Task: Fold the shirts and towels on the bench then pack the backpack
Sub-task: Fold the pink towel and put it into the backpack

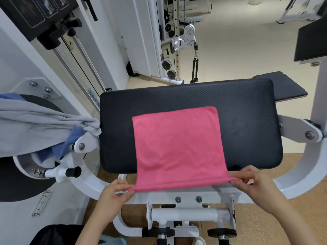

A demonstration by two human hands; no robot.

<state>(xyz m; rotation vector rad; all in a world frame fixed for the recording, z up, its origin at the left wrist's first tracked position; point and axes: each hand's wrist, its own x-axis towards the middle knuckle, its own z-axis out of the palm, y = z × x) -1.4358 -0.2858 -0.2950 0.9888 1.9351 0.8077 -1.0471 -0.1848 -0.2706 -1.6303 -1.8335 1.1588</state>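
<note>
A pink towel [178, 147] lies flat on the black padded bench [247, 124], its near edge pulled out past the pad's front. My left hand [113, 195] pinches the towel's near left corner. My right hand [254, 184] pinches the near right corner, and the edge is stretched taut between them. A grey garment [35, 126] and a blue one [63, 151] hang in a heap over the machine arm on the left. A dark object, hard to identify, [54, 235] shows at the bottom left edge.
The white machine frame [185, 213] sits below the pad, with a black-tipped lever [70, 172] at the left. A cable machine with a rope handle [194, 68] stands behind. A second black pad [286, 85] lies at the far right.
</note>
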